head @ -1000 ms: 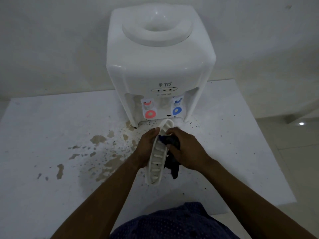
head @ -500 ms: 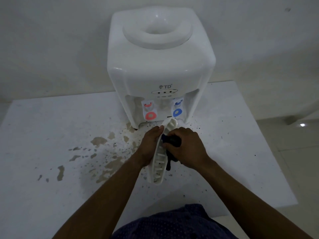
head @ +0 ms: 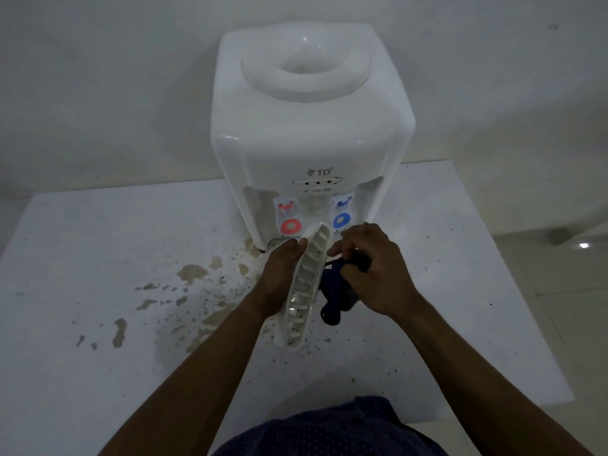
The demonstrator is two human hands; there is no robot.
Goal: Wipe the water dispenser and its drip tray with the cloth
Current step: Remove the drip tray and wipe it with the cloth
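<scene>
The white water dispenser (head: 309,133) stands at the back edge of the white table (head: 98,258), about halfway along it. It has a red tap (head: 289,225) and a blue tap (head: 342,220) low on its front.

The drip tray (head: 304,287) is out of the dispenser. It is held up on its side above the table, just in front of the taps, with its far end close to them. The left hand (head: 283,274) holds the tray from the left side, with its fingers wrapped on the back of it.

The right hand (head: 371,268) is just to the right of the tray. Its fingers are curled tight around a dark blue cloth (head: 335,291). The cloth is bunched up and touches the slotted face of the tray, and one end hangs down.

Brown stains (head: 194,271) and small dark specks lie on the table, to the left of the left hand and under the tray
</scene>
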